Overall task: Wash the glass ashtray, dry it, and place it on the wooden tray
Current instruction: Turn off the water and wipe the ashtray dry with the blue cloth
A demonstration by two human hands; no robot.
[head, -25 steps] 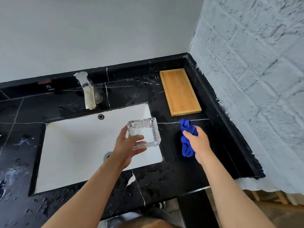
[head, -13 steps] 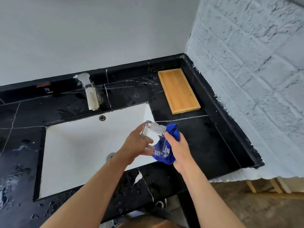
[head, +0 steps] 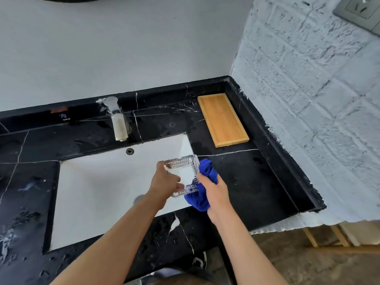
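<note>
One glass ashtray (head: 184,175) is in view, square and ribbed. One blue cloth (head: 202,185) is in view. One wooden tray (head: 223,119) lies on the table (head: 246,182), and there is one table, of black stone with white veins. One white sink (head: 102,192) is set into it, with one overflow hole (head: 130,151) in its back wall. One tap (head: 117,120) stands behind the sink. Two hands are in view: one left hand (head: 165,182) and one right hand (head: 216,192), each on one bare forearm. One wall socket (head: 362,11) sits on the brick wall at the upper right. One small label reading "COLD" (head: 66,119) is on the back ledge.
</note>
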